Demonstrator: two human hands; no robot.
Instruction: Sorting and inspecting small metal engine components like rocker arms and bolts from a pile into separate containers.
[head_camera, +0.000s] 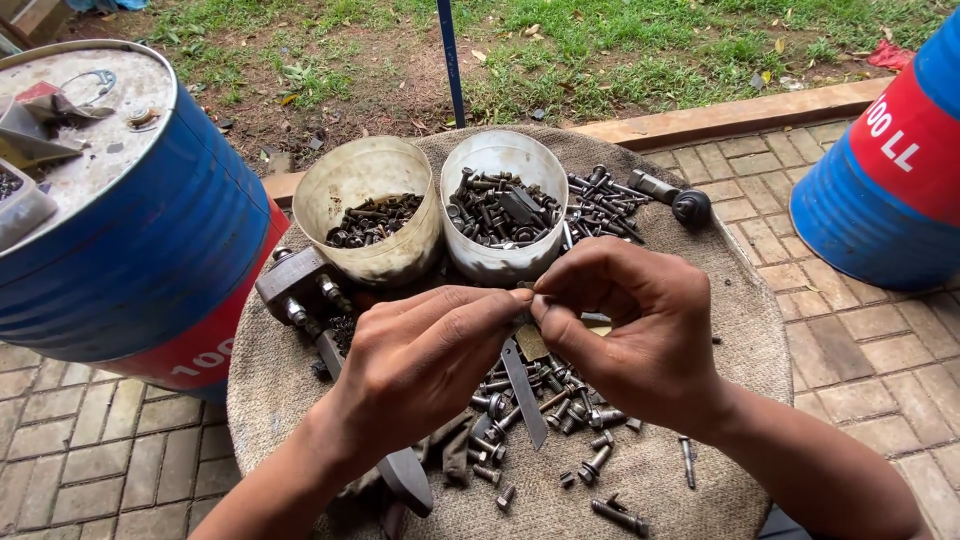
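Both forearms rise from the bottom edge of the view and meet over the middle of the sackcloth-covered surface (740, 330). Left hand (425, 360) lies knuckles up, its fingers stretched toward the right, thumb and forefinger pinched shut on a small flat metal piece (531, 341). Right hand (630, 325) curls over from the other side, its fingertips closed on the same piece, so the two grips touch. Most of the piece is hidden between the fingers; only a dull brownish corner shows below them, and its shape cannot be made out.

Under the hands lies a loose heap of bolts and screws (560, 410) with a flat metal blade (524, 390) across it. At the far edge stand two cut plastic tubs, a cream tub (368, 190) and a white tub (503, 165), both holding bolts. A grey metal bracket (295, 280) sits at the left edge, partly covered by the left wrist. Blue drums (130, 240) flank the surface, both cut off by the frame.
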